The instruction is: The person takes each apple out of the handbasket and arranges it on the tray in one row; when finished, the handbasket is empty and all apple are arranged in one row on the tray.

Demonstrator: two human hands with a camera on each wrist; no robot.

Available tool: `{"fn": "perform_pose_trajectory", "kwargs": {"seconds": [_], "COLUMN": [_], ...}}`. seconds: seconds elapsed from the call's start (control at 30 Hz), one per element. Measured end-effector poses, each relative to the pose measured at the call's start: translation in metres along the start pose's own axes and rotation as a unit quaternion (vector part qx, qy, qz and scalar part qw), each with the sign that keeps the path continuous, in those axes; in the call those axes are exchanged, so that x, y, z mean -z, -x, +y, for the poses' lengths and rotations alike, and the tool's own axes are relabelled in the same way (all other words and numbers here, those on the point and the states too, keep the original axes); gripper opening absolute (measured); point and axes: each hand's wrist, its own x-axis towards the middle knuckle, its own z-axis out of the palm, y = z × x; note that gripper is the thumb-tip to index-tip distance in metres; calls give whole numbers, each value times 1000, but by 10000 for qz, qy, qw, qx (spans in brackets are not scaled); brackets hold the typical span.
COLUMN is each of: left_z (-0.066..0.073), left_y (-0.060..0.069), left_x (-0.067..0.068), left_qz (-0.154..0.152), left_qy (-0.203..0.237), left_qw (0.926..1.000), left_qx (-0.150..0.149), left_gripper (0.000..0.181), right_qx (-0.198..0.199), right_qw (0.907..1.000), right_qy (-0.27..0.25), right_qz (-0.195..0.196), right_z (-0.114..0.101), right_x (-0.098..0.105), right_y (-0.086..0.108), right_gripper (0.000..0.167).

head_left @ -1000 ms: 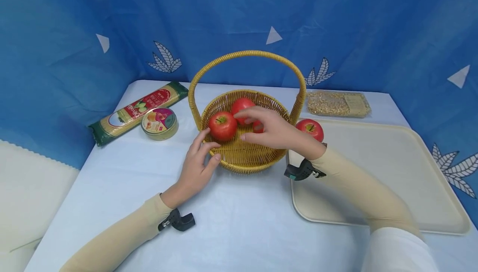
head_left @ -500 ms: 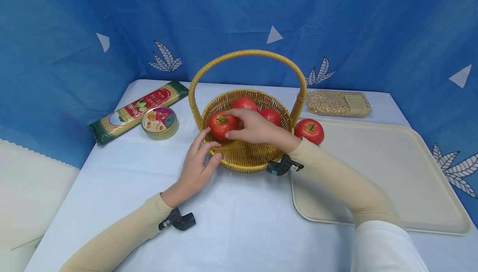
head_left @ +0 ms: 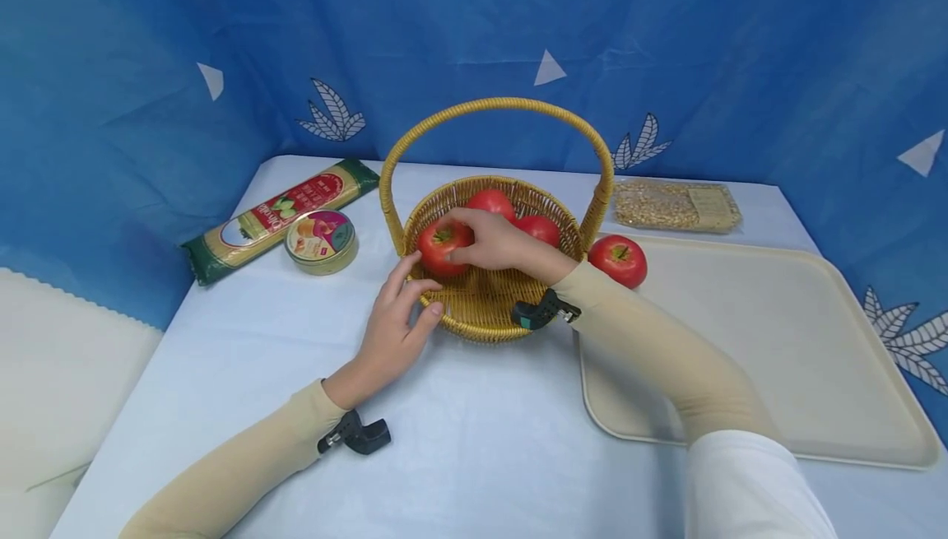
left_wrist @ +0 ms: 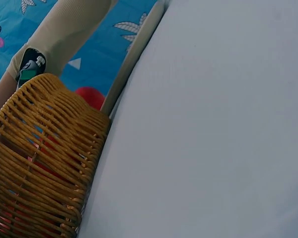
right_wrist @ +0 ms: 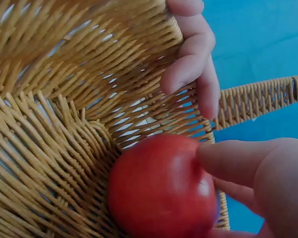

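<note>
Wicker basket (head_left: pixel 474 302) hasn't budged, and the left hand (head_left: pixel 392 330) still has its fingers curled over the rim. Right hand (head_left: pixel 493 243) has slid left since a second ago and now grips the leftmost red apple (head_left: pixel 437 254) in there, stem up, pretty much round, tucked between thumb and fingers.

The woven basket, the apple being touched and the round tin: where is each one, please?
Woven basket (head_left: pixel 477 302): head view, on its bare floor near the front rim.
Touched apple (right_wrist: pixel 158 187): right wrist view, on the middle of its red side.
Round tin (head_left: pixel 321 237): head view, on its printed lid.
</note>
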Motion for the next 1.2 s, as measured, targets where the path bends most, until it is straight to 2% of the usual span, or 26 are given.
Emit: {"fn": "perform_pose_trajectory", "kwargs": {"seconds": [0.3,0.5,0.93,1.2], "left_z": [1,1,-1,1], "left_y": [-1,-1,1,0], "left_x": [-1,0,-3,0], "left_qz": [-16,-24,-44,-27], "left_qy": [32,45,46,19], "left_qw": [10000,10000,10000,10000], "left_qx": [20,-22,-3,30], "left_gripper": [39,40,35,29], "right_qx": [410,886,821,1001], "right_qw": [9974,9945,9926,9819], "right_qy": [-586,-530,-552,-937], "right_qz": [-87,-163,-704,-1306], "right_z": [8,11,12,14], "right_x": [-4,-6,-6,-6], "right_y": [-4,-6,-1,-3], "right_gripper": [33,27,29,43]}}
